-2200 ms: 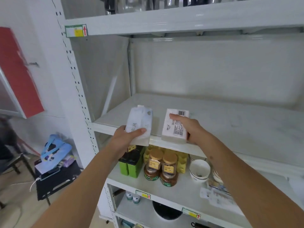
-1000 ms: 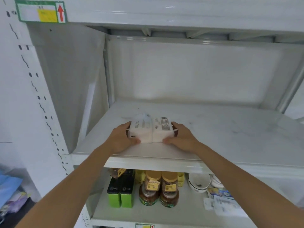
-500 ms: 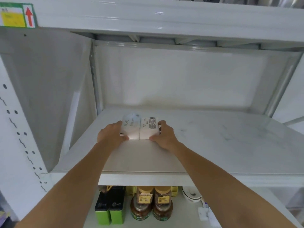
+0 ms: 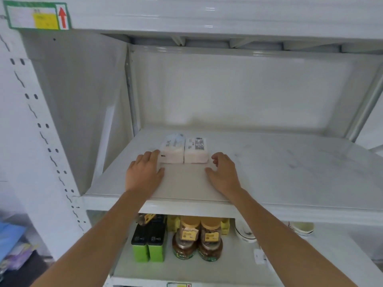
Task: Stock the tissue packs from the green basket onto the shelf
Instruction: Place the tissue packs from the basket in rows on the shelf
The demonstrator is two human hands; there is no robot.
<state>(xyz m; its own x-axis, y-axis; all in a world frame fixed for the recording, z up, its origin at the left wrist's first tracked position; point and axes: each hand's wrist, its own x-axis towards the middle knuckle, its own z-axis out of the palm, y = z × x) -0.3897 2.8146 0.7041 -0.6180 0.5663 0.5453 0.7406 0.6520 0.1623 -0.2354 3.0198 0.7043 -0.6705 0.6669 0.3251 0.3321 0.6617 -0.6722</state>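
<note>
Since half a second earlier, both hands had let go of the packs and drawn back toward the shelf's front edge, leaving the two packs lying by themselves. The left hand (image 4: 144, 175) lay palm down over the white marbled shelf board (image 4: 290, 172), its fingers loosely spread and holding nothing; the tip of its index finger was at, or just short of, the near left corner of the left white plastic-wrapped tissue pack with a pale blue print on top (image 4: 173, 150), and contact could not be told. Just right of that fingertip, this pack lay flat and touched side by side the right white tissue pack with a black-printed label and barcode (image 4: 196, 150). Right of the second pack, slightly apart from its near right corner, were the curled fingertips of the right hand (image 4: 222, 175), which was also empty, fingers loosely parted and bent, thumb pointing inward. Both packs sat beyond the fingers, toward the back left of the board. Below the wrists, on the lower shelf, stood two green boxes with black lids (image 4: 149, 243), then two brown glass jars with tan lids (image 4: 196, 241), then a white bowl (image 4: 244, 230).
</note>
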